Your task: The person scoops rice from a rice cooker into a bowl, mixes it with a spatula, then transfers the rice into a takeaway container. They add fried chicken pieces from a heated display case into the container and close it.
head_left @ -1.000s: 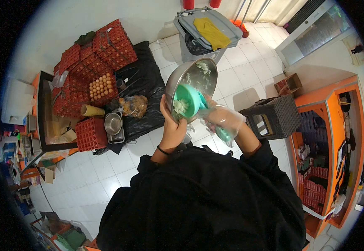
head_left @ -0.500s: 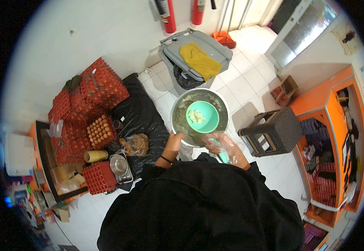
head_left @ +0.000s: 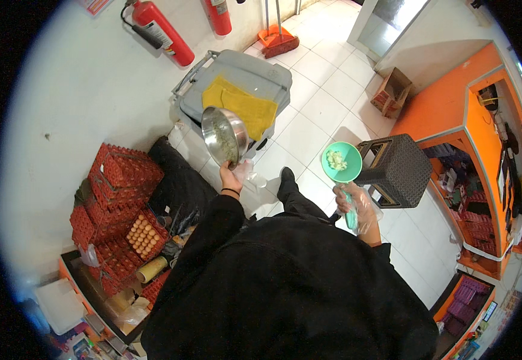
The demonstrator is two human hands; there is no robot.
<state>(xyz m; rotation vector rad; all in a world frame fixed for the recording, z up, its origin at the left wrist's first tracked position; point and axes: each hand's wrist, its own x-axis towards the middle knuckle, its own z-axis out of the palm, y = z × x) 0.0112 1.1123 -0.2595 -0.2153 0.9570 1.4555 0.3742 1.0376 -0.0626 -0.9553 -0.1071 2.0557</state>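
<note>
My left hand (head_left: 231, 179), with a dark band at the wrist, grips the rim of a steel mixing bowl (head_left: 224, 135). The bowl is tilted, with pale residue on its inner wall, beside the grey bin. Something clear and plastic (head_left: 250, 174) hangs by that hand; I cannot tell what it is. Off to the right, my right hand (head_left: 362, 207) wears a loose clear plastic glove and is closed around the handle of a green plastic dipper (head_left: 352, 163). Pale, finely chopped food (head_left: 335, 159) lies in the dipper's cup.
Ahead is a lidded grey bin (head_left: 237, 69) with a yellow cloth (head_left: 240, 105) on it. A dark woven-pattern stool (head_left: 396, 171) stands right, by an orange cabinet (head_left: 441, 102). Left are stacked red egg trays (head_left: 123, 174), brown eggs (head_left: 144, 236) and black plastic sheeting (head_left: 177, 174).
My hands have moved apart. The dipper has come out of the bowl and gone right; the bowl has moved left and tilted. The view has turned, and one shoe now shows.
</note>
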